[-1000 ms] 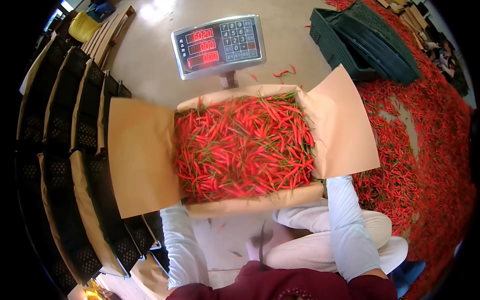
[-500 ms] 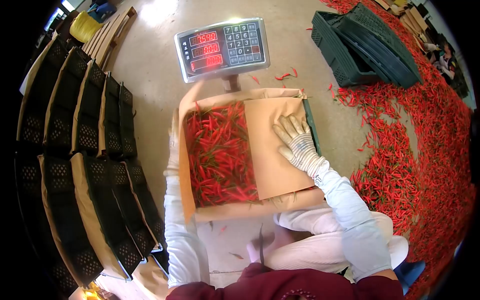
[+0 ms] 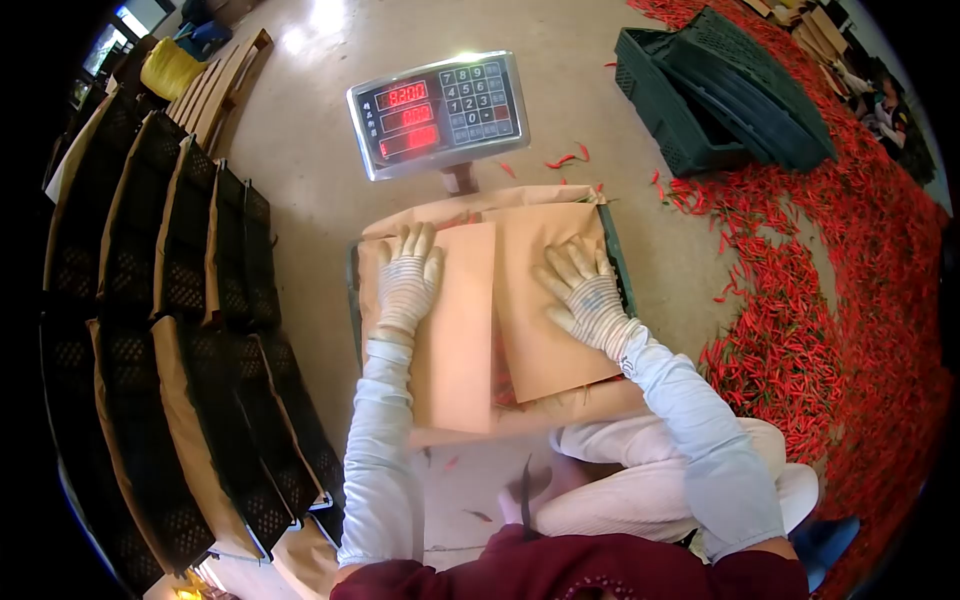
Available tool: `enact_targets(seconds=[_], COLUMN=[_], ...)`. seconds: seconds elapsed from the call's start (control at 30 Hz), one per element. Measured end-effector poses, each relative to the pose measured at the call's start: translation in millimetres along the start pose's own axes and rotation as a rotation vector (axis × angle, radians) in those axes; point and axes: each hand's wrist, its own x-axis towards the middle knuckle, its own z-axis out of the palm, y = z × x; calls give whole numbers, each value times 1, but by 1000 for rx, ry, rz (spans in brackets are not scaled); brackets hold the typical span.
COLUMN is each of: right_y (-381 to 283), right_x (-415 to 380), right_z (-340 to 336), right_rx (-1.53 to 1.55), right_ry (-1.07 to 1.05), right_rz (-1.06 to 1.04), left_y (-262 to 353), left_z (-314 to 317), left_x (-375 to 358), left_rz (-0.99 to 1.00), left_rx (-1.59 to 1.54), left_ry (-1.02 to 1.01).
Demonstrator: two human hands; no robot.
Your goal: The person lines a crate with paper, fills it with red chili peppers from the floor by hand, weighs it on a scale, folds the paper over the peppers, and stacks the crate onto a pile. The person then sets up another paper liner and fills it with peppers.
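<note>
My left hand (image 3: 407, 280), in a striped work glove, lies flat with fingers stretched on the left brown paper flap (image 3: 455, 350). My right hand (image 3: 588, 292), gloved alike, rests with spread fingers on the right paper flap (image 3: 545, 360). Both flaps are folded inward over a paper-lined green crate (image 3: 620, 255). Between them a narrow gap shows red chili peppers (image 3: 503, 375); the paper hides most of the others. Just beyond the crate stands a digital scale display (image 3: 440, 112) with lit red digits.
At the left, black perforated crates (image 3: 130, 380) with paper liners stand in rows. A wide pile of red chilies (image 3: 860, 340) covers the floor at the right. Dark green crates (image 3: 725, 95) sit at its edge. A wooden pallet (image 3: 225, 85) lies at the back left.
My left hand has moved right from the crate's left side, folding the left paper flap over the chilies. My right hand stays on its flap. The scale's digits have changed.
</note>
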Motion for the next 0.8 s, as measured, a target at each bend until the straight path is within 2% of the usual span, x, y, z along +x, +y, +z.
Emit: enact_targets(seconds=[0.17, 0.2, 0.33, 0.4, 0.43, 0.57, 0.63, 0.7, 0.73, 0.77, 0.8], right_y=[-33, -38, -39, -40, -42, -46, -53, -50, -42, -33, -20], right_x=[8, 10, 7, 8, 8, 9, 8, 6, 7, 4, -3], right_z=[-17, -21, -7, -15, -16, -9, -4, 5, 12, 20, 30], right_rx=[-11, -16, 66, 69, 77, 2, -11, -53, 100, 104, 476], right_ry=[-122, -156, -59, -77, -90, -76, -94, 20, 131, 121, 87], right_rz=[-22, -51, -3, 5, -4, 16, 32, 50, 32, 38, -28], left_y=[54, 67, 97, 88, 77, 100, 118, 138, 140, 140, 140], left_z=[-5, -9, -42, -54, -41, -7, 6, 0, -2, -4, -5], left_x=[-34, -46, -94, -110, -117, -101, -93, -82, -80, -81, -81], left_rz=[-101, -121, -108, -232, -332, -385, -302, -244, -243, -145, -43], left_rx=[68, -14, 10, 295, 272, 237, 239, 206, 203, 225, 247], left_ry=[131, 141, -20, -1, -43, -24, 59, -86, -98, -132, -156])
